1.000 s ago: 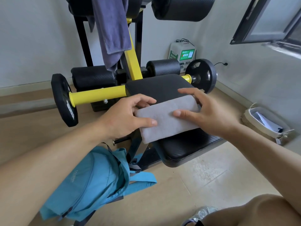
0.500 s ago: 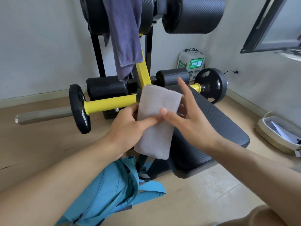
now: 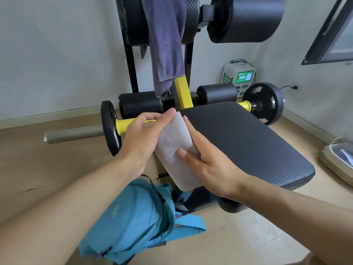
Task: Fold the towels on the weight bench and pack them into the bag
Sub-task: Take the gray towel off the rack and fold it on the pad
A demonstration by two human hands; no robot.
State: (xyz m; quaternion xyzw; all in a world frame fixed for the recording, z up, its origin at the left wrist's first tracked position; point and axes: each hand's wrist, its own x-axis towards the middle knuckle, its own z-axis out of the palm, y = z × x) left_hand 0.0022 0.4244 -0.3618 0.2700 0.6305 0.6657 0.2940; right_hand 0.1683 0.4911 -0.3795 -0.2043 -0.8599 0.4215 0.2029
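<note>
A folded light grey towel point(image 3: 176, 150) stands on end in the air, just left of the black bench seat point(image 3: 248, 142) and above the blue bag point(image 3: 137, 222) on the floor. My left hand point(image 3: 141, 142) grips its left edge near the top. My right hand point(image 3: 206, 161) holds it from the right, thumb pressed on its front. A dark blue-grey towel point(image 3: 166, 44) hangs from the bench's upper black rollers, behind the hands.
A yellow bar with black weight plates point(image 3: 110, 129) crosses behind the seat, and a steel bar end sticks out left. A woven basket point(image 3: 336, 161) sits on the floor at right. A white and green box point(image 3: 238, 75) stands by the wall.
Both hands lifted the folded grey towel off the seat, turned it upright and brought it left and down toward the bag. My right hand went from fingers spread to holding its side.
</note>
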